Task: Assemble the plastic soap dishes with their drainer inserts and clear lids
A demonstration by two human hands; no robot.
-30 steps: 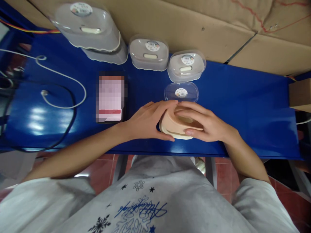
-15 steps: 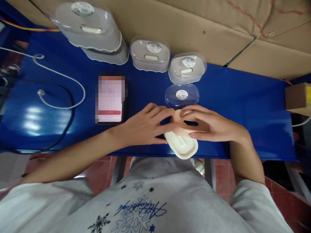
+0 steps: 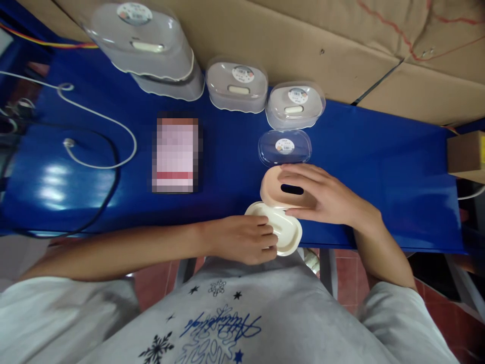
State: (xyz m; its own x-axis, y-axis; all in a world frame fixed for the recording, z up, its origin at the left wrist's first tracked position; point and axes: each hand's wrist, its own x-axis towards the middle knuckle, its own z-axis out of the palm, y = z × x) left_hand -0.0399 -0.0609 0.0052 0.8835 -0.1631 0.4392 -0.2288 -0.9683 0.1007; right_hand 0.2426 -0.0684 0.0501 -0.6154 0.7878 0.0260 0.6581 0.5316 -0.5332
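Observation:
My right hand (image 3: 329, 197) grips a peach oval plastic cover (image 3: 270, 188) from its right side, fingers over the top and thumb along the near edge. A dark slot opens in the cover's top. Just below, partly against the cover, lies a shallow cream oval tray (image 3: 291, 233) at the table's front edge. My left hand (image 3: 246, 240) has its fingers curled over the tray's left side, and its thumb is hidden. Behind the cover rests a clear oval lid (image 3: 269, 146) with a round sticker.
Clear-lidded grey containers stand along the back: a large stacked pair (image 3: 151, 55), a smaller one (image 3: 237, 101) and another (image 3: 295, 119). A pixelated screen device (image 3: 174, 156) lies left of centre. Cables (image 3: 113, 121) loop across the blue table (image 3: 390, 177). Cardboard (image 3: 295, 40) lines the back.
My left hand has come down from the peach cover to the cream tray, its fingers now curled. The tray has shifted slightly left and nearer; the cover has tilted flatter under my right hand.

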